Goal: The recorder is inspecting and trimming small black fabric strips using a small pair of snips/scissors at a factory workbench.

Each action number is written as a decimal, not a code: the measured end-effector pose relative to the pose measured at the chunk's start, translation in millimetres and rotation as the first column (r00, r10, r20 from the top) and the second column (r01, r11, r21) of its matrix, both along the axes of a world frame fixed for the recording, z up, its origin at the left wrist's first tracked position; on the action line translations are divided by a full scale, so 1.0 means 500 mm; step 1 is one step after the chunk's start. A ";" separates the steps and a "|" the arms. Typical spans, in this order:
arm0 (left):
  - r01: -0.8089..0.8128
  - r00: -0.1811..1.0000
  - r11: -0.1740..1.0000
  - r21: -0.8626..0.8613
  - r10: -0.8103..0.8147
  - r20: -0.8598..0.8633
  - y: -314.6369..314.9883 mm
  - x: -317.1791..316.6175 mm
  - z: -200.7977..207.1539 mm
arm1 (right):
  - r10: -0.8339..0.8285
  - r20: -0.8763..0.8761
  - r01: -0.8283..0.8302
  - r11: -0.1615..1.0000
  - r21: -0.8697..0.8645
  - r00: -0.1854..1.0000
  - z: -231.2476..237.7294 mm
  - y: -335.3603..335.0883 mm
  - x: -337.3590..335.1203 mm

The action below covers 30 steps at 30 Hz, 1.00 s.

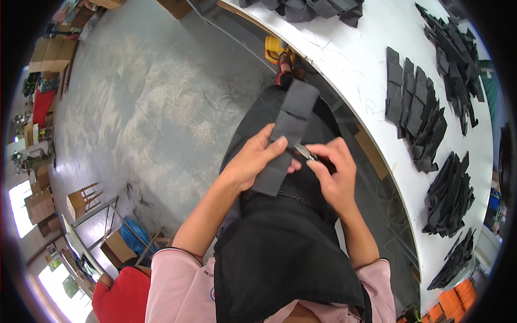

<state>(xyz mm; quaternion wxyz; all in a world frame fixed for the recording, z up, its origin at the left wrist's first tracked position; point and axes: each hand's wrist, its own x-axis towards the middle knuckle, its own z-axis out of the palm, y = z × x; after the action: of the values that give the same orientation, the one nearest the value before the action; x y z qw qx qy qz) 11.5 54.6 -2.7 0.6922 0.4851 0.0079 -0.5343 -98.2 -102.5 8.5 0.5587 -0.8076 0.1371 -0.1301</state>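
Note:
Over my lap, my left hand [250,161] grips a flat black fabric strip [296,107], thumb on top and fingers curled behind it. The strip slants up to the right, with a fold or seam across its upper part. My right hand [339,175] is closed around small metal thread snips [305,152], whose handles are mostly hidden by the fingers. Their pointed blades aim at the strip's right edge, close to my left fingertips. I cannot tell whether the blades touch the cloth. Beneath both hands lies my black apron [280,242].
A curved white table [355,59] runs along my right, bearing stacks of similar black pieces [414,107] and another pile [449,196]. A yellow object [273,47] sits under its far edge. At left are a wooden stool [83,199] and cardboard boxes [54,54]; orange bundles [458,301] lie lower right.

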 end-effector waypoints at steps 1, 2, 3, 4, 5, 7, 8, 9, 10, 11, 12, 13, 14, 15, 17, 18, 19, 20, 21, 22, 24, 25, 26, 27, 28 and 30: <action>0.004 1.000 1.000 -0.002 -0.004 -0.002 -0.006 0.001 -0.002 | -0.032 -0.032 0.035 0.992 0.119 0.999 -0.012 0.005 0.007; -0.069 0.995 0.997 -0.042 0.065 -0.073 -0.014 0.002 0.002 | -0.044 -0.011 0.045 0.996 0.080 0.999 -0.009 0.005 -0.001; -0.153 0.979 0.986 -0.070 0.142 -0.146 -0.014 0.004 0.002 | -0.046 0.010 0.046 0.998 0.047 0.999 -0.008 0.008 -0.012; -0.178 0.976 0.981 -0.083 0.165 -0.140 -0.012 0.009 -0.006 | -0.032 -0.017 0.032 0.999 -0.010 0.999 0.010 0.010 -0.020; -0.184 0.975 0.980 -0.080 0.171 -0.142 -0.008 0.015 -0.010 | 0.028 -0.011 -0.028 0.999 -0.035 1.000 0.011 0.011 -0.035; -0.244 0.962 0.970 -0.005 0.242 -0.130 -0.007 0.022 -0.010 | 0.096 -0.039 -0.099 0.991 -0.085 0.995 0.011 0.023 -0.061; -0.256 0.961 0.967 0.006 0.255 -0.103 -0.011 0.025 -0.009 | 0.108 -0.068 -0.117 0.983 -0.142 0.992 0.010 0.027 -0.070; -0.254 0.962 0.967 0.007 0.253 -0.107 -0.014 0.026 -0.007 | 0.106 -0.073 -0.116 0.983 -0.142 0.992 0.007 0.031 -0.072; -0.256 0.959 0.967 0.006 0.255 -0.121 -0.017 0.027 -0.005 | 0.107 -0.061 -0.115 0.979 -0.167 0.992 0.006 0.035 -0.074; -0.260 0.957 0.966 0.005 0.258 -0.134 -0.019 0.027 -0.002 | 0.107 -0.048 -0.115 0.975 -0.192 0.993 0.005 0.039 -0.074; -0.259 0.957 0.966 0.005 0.257 -0.136 -0.022 0.028 -0.002 | 0.107 -0.051 -0.116 0.970 -0.215 0.993 0.007 0.041 -0.068; -0.240 0.962 0.971 -0.001 0.237 -0.137 -0.024 0.028 -0.001 | 0.107 -0.052 -0.116 0.969 -0.216 0.993 0.009 0.038 -0.063; -0.220 0.966 0.975 -0.006 0.217 -0.137 -0.026 0.029 0.000 | 0.141 -0.079 -0.156 0.957 -0.244 0.987 0.011 0.036 -0.058; -0.223 0.966 0.975 -0.004 0.221 -0.137 -0.026 0.029 0.003 | 0.177 -0.107 -0.200 0.942 -0.268 0.978 0.013 0.035 -0.054; -0.183 0.976 0.983 0.000 0.182 -0.118 -0.027 0.030 0.007 | 0.209 -0.117 -0.234 0.929 -0.287 0.971 0.018 0.029 -0.049; -0.186 0.976 0.983 0.001 0.185 -0.119 -0.027 0.030 0.010 | 0.236 -0.127 -0.264 0.914 -0.309 0.963 0.021 0.026 -0.046; -0.171 0.978 0.985 0.004 0.171 -0.123 -0.026 0.030 0.012 | 0.238 -0.128 -0.267 0.914 -0.307 0.963 0.022 0.024 -0.043; -0.157 0.979 0.988 0.007 0.156 -0.127 -0.025 0.030 0.014 | 0.266 -0.121 -0.291 0.901 -0.322 0.956 0.024 0.021 -0.040; -0.156 0.979 0.988 0.007 0.155 -0.129 -0.026 0.031 0.015 | 0.290 -0.116 -0.312 0.887 -0.339 0.950 0.024 0.019 -0.039; -0.135 0.982 0.991 0.001 0.134 -0.137 -0.026 0.032 0.015 | 0.289 -0.118 -0.312 0.888 -0.339 0.950 0.023 0.017 -0.038; -0.114 0.983 0.993 -0.005 0.113 -0.145 -0.026 0.032 0.012 | 0.329 -0.066 -0.328 0.858 -0.395 0.942 0.020 0.014 -0.037; -0.100 0.982 0.995 -0.008 0.098 -0.162 -0.025 0.032 0.008 | 0.329 -0.067 -0.328 0.858 -0.395 0.942 0.020 0.013 -0.039; -0.086 0.980 0.996 -0.011 0.082 -0.179 -0.026 0.032 0.006 | 0.324 -0.062 -0.321 0.860 -0.398 0.944 0.021 0.013 -0.042; -0.090 0.980 0.996 -0.010 0.087 -0.176 -0.024 0.032 0.007 | 0.323 -0.053 -0.316 0.860 -0.400 0.945 0.021 0.013 -0.043; -0.125 0.976 0.992 0.003 0.123 -0.182 -0.023 0.030 0.009 | 0.327 -0.051 -0.319 0.859 -0.400 0.944 0.023 0.016 -0.047; -0.156 0.970 0.988 0.013 0.156 -0.187 -0.025 0.030 0.010 | 0.179 -0.010 -0.173 0.935 -0.308 0.984 0.031 0.024 -0.056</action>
<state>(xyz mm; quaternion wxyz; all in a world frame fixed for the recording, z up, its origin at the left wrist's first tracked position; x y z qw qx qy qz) 26.6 42.3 2.3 0.7288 0.4297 0.1107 -0.5215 -126.3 -90.4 23.9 0.4367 -0.8925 0.0372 -0.1065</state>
